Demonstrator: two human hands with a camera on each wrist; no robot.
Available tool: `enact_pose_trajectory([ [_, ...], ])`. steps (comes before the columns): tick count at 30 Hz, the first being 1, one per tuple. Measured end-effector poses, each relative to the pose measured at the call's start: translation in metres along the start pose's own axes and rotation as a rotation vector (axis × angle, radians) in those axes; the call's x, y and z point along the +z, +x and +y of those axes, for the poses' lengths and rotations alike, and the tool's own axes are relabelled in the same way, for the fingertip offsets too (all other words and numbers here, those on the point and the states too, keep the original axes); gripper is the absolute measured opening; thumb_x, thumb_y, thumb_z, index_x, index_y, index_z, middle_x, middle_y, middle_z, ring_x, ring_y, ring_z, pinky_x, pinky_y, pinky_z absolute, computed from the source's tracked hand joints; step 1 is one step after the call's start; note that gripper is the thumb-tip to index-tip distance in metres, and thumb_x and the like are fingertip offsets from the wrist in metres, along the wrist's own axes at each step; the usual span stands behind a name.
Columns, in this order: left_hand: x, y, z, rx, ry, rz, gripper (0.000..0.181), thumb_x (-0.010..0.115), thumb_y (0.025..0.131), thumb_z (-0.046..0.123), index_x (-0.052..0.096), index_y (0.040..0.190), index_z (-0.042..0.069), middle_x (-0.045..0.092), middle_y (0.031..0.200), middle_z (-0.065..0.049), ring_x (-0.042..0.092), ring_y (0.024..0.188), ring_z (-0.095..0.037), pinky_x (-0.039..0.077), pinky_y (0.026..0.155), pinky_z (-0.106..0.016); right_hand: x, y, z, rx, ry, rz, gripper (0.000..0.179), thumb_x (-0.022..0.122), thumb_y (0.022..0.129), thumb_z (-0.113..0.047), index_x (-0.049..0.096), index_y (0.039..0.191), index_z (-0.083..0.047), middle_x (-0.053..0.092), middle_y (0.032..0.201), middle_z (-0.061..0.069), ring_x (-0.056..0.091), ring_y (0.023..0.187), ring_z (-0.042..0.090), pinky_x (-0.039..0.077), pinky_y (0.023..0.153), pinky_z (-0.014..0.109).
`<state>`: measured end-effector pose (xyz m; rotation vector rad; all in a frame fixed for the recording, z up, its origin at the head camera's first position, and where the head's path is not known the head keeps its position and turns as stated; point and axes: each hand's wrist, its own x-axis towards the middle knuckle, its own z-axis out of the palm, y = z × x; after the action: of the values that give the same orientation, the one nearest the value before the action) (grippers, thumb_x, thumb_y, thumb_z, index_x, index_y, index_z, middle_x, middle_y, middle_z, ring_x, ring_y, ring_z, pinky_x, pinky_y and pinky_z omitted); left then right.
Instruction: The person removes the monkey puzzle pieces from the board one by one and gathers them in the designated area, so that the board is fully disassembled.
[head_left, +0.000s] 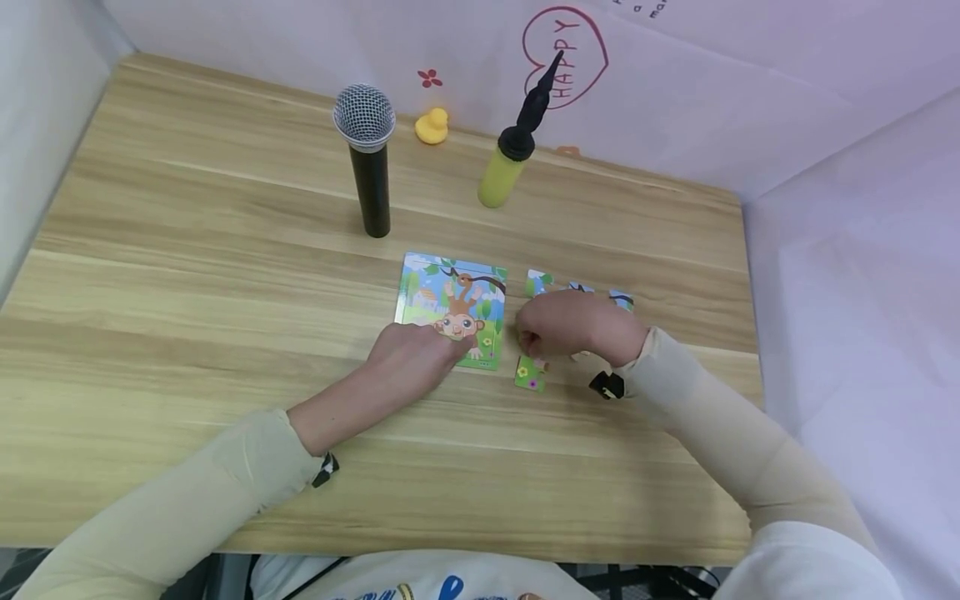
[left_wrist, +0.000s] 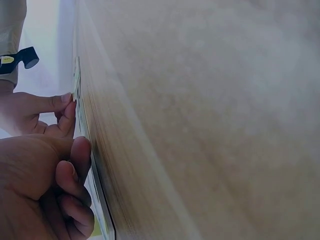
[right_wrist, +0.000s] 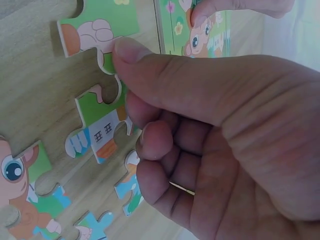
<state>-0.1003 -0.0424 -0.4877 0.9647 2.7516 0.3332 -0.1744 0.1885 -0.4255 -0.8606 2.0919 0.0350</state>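
Observation:
A square monkey puzzle picture [head_left: 450,287] lies on the table. My left hand [head_left: 416,354] rests on its near edge, one finger against the monkey and the other fingers curled under with nothing in them. To the right of it, my right hand [head_left: 573,323] pinches a green puzzle piece [right_wrist: 92,25] by its edge between thumb and finger. This piece carries a yellow flower and a monkey's paw. Beside it lie a piece with blue stripes [right_wrist: 102,130] and one with the monkey's eye [right_wrist: 17,172]. The hand partly covers the loose pieces in the head view.
A microphone [head_left: 371,183] stands behind the picture, left of a yellow toy duck [head_left: 432,126]. Toward the back right is a yellow-green bottle [head_left: 498,177] with a black pointed top. White walls [head_left: 847,275] border the wooden table [head_left: 225,275] at the back and sides.

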Motion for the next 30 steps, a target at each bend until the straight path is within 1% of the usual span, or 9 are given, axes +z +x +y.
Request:
enact_pose_trajectory([
  [3,-0.0009,-0.0003,0.0,-0.002,-0.004,-0.002,0.034,0.061,0.104,0.029,0.066,0.138,0.035,0.042,0.05,0.005,0.037,0.047,-0.012,0.032,0.04,-0.03,0.0002,0.0004,0.0009,0.001,0.001,0.001,0.024,0.061,0.092,-0.002,0.067,0.072,-0.013,0.046,0.064,-0.006,0.042,0.059,0.012,0.035,0.057,0.03],
  [6,-0.0008,-0.0004,-0.0004,-0.001,-0.009,0.003,0.034,0.061,0.104,0.029,0.066,0.137,0.035,0.042,0.05,0.005,0.037,0.047,-0.012,0.033,0.04,-0.03,0.0002,0.0006,0.0013,0.004,0.008,0.004,0.02,0.063,0.093,-0.004,0.07,0.076,-0.012,0.052,0.067,-0.005,0.047,0.059,0.012,0.038,0.059,0.03],
  [12,-0.0005,0.0002,-0.0006,0.005,-0.007,0.012,0.032,0.059,0.105,0.03,0.067,0.136,0.035,0.043,0.05,0.005,0.036,0.047,-0.011,0.032,0.04,-0.03,-0.0006,-0.0003,0.0006,0.012,0.034,0.002,0.02,0.063,0.094,-0.004,0.07,0.077,-0.011,0.053,0.066,-0.004,0.052,0.052,0.011,0.04,0.058,0.03],
  [16,-0.0006,0.0008,-0.0003,0.003,-0.003,0.006,0.032,0.059,0.105,0.031,0.067,0.136,0.035,0.043,0.05,0.005,0.035,0.047,-0.011,0.032,0.04,-0.029,-0.0003,-0.0012,0.001,0.007,0.047,0.0,0.021,0.06,0.094,-0.002,0.069,0.076,-0.01,0.05,0.063,-0.005,0.053,0.047,0.011,0.039,0.055,0.029],
  [19,-0.0005,0.001,-0.0001,0.0,-0.002,0.004,0.033,0.058,0.105,0.031,0.067,0.136,0.035,0.041,0.049,0.005,0.034,0.046,-0.011,0.031,0.04,-0.029,0.0001,-0.0017,0.0015,-0.004,0.047,0.011,0.023,0.059,0.093,-0.001,0.067,0.073,-0.009,0.047,0.062,-0.005,0.051,0.046,0.01,0.037,0.054,0.029],
  [21,-0.0007,0.0009,0.0,-0.002,-0.004,0.002,0.033,0.058,0.105,0.032,0.067,0.137,0.034,0.041,0.049,0.005,0.034,0.046,-0.011,0.03,0.04,-0.029,0.0005,-0.0017,0.002,-0.013,0.051,0.017,0.022,0.061,0.092,-0.001,0.067,0.073,-0.009,0.048,0.062,-0.006,0.051,0.046,0.009,0.038,0.054,0.029],
  [25,-0.0008,0.001,0.0001,-0.005,-0.012,0.002,0.033,0.058,0.105,0.034,0.067,0.137,0.034,0.041,0.048,0.005,0.036,0.045,-0.012,0.032,0.041,-0.03,0.0013,-0.0018,0.0037,-0.011,0.073,0.02,0.016,0.066,0.091,-0.003,0.07,0.078,-0.01,0.057,0.068,-0.004,0.055,0.047,0.011,0.043,0.055,0.03],
  [27,-0.0008,0.0009,0.0003,-0.005,-0.013,0.007,0.033,0.058,0.105,0.034,0.067,0.137,0.034,0.042,0.048,0.005,0.038,0.046,-0.012,0.033,0.041,-0.03,0.0014,-0.0015,0.0043,-0.01,0.077,0.033,0.016,0.064,0.091,-0.002,0.07,0.079,-0.011,0.058,0.07,-0.004,0.056,0.047,0.012,0.044,0.055,0.031],
  [30,-0.0006,0.0004,0.0009,-0.005,-0.011,0.021,0.032,0.058,0.105,0.032,0.067,0.136,0.034,0.041,0.048,0.005,0.038,0.046,-0.012,0.033,0.04,-0.031,0.0005,0.0002,0.005,-0.043,0.044,0.101,0.022,0.06,0.088,0.001,0.065,0.074,-0.014,0.052,0.069,-0.005,0.05,0.054,0.01,0.04,0.057,0.03],
])
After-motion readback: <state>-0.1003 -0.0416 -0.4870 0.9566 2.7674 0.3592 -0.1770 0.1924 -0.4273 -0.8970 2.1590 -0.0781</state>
